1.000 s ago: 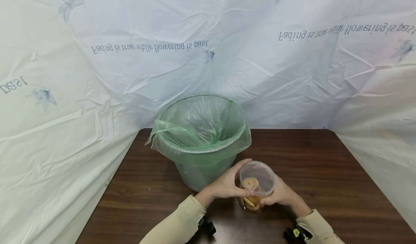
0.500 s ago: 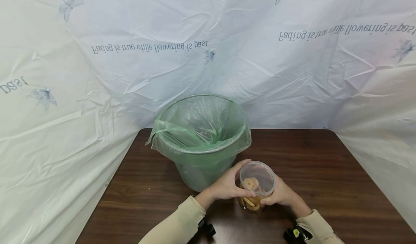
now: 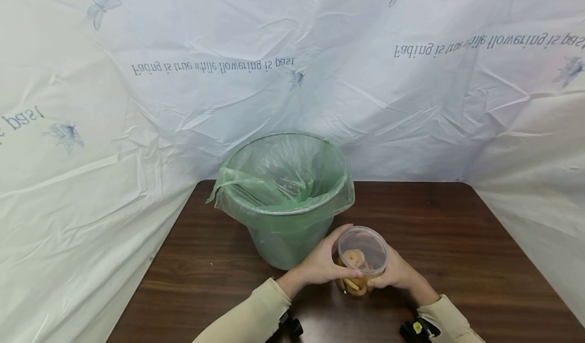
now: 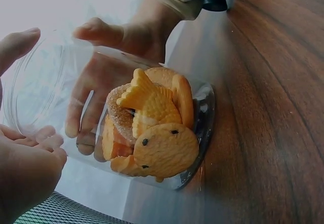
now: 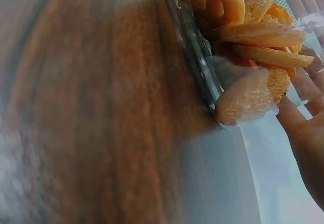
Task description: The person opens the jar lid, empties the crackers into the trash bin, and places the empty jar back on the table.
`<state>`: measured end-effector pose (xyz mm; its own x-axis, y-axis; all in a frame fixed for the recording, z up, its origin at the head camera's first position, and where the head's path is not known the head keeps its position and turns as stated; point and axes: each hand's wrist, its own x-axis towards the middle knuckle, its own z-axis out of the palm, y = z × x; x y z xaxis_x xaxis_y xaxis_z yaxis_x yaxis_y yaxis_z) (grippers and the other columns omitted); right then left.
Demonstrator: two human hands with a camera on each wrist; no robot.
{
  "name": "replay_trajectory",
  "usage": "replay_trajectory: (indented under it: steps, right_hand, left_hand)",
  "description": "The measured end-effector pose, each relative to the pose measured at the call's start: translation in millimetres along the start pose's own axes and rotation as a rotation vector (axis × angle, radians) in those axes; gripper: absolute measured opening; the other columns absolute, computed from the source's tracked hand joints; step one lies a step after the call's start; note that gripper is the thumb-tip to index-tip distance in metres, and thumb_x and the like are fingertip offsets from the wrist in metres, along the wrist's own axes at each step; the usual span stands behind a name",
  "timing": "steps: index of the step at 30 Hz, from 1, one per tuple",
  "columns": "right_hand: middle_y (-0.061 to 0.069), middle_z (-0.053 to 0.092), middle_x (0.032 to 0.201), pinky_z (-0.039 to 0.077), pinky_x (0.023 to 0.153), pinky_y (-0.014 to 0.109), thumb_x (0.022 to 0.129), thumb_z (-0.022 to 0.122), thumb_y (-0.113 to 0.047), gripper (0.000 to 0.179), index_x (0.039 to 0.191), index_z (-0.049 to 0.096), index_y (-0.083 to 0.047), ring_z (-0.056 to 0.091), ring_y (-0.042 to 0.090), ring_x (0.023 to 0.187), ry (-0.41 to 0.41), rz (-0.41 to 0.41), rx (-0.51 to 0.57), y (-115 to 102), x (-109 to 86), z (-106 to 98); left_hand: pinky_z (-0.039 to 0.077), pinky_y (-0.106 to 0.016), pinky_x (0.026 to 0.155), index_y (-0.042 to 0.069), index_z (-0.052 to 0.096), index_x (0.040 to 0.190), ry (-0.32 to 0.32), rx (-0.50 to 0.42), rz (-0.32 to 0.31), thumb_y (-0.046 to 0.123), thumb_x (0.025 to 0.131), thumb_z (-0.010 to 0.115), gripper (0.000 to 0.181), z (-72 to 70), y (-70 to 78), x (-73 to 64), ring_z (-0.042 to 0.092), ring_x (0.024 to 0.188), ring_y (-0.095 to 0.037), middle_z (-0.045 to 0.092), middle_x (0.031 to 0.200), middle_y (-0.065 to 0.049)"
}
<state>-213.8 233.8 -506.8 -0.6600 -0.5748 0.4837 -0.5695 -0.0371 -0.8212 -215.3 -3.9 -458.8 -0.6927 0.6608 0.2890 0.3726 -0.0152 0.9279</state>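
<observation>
In the head view, a clear round plastic jar (image 3: 376, 254) stands between both hands, its rim turned up toward the camera. Biscuits (image 3: 353, 258) fill its lower part. My left hand (image 3: 322, 263) grips the jar's left side, thumb across the front below the rim. On the opposite side, my right hand (image 3: 395, 273) holds the jar, its thumb at the front and the other fingers mostly hidden. The left wrist view shows a fish-shaped biscuit (image 4: 152, 102) and a round one (image 4: 167, 150) with dark specks through the clear wall. I cannot tell whether a lid covers the top.
A bin (image 3: 288, 244) lined with a thin green bag (image 3: 279, 221) stands on the dark wooden table (image 3: 434, 221), close behind the left hand. White printed sheeting (image 3: 411, 104) hangs behind the table and along both sides.
Both hands keep their hold on the jar in the same place. The whole head view has shifted very slightly; nothing else visibly differs.
</observation>
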Motion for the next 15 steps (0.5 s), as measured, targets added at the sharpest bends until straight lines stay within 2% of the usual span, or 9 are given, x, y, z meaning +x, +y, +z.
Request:
replay_trajectory:
  steps: [8,15]
  right_hand:
    - [0.032,0.043,0.137,0.044,0.101,0.027,0.064,0.087,-0.003,0.109,0.150,0.020,0.005,0.052,0.025,0.124,0.002,0.002,0.008,0.5,0.3,-0.4]
    - [0.034,0.042,0.136,0.044,0.101,0.027,0.064,0.085,0.000,0.106,0.150,0.022,0.003,0.052,0.025,0.124,0.004,0.031,0.022,1.1,-2.6,0.3]
  left_hand:
    - [0.040,-0.043,0.108,0.012,0.029,0.150,0.018,0.064,-0.001,0.012,0.074,0.084,0.094,-0.1,4.6,0.9,0.052,0.127,-0.031,0.048,0.143,-0.011]
    - [0.041,-0.043,0.106,0.013,0.030,0.149,0.031,0.054,-0.001,0.011,0.074,0.084,0.093,2.4,3.6,-1.2,0.054,0.125,-0.032,0.051,0.140,-0.012]
